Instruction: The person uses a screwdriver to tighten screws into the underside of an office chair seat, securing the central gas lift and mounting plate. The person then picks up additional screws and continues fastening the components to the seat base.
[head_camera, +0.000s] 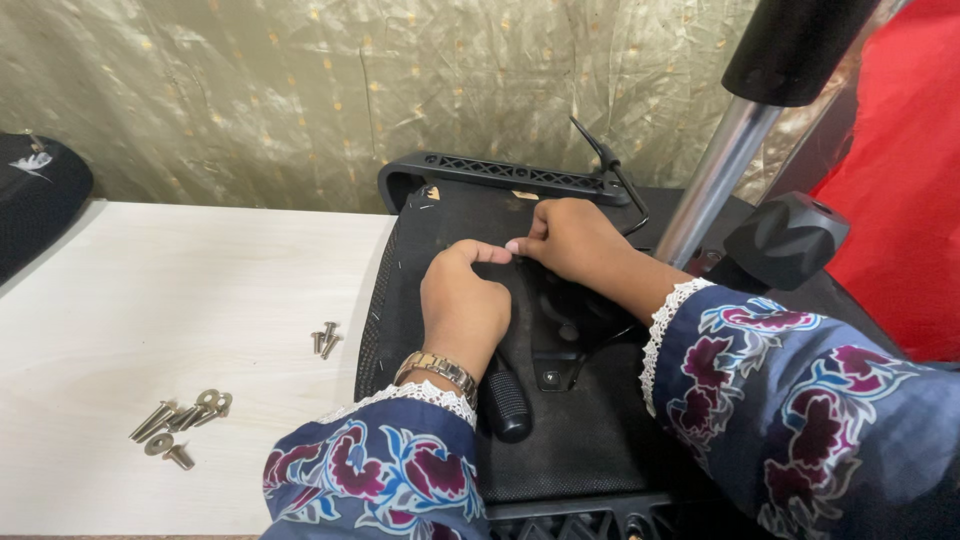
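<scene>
Two hands, one chair seat, two bolt clusters

Chair seat: black mesh, black plastic frame. Lever grip: black. Chair post: shiny silver, black sleeve on top. Knob: matte black. Sleeves: navy blue, maroon flowers, pale blue leaves, white lace cuffs. Wristwatch: gold. Table: pale wood grain, whitish. Bolts and washers: silver metal. Small screws: silver. Backdrop cloth: crinkled olive-gold, small gold dots. Fabric at right: bright red.
</scene>
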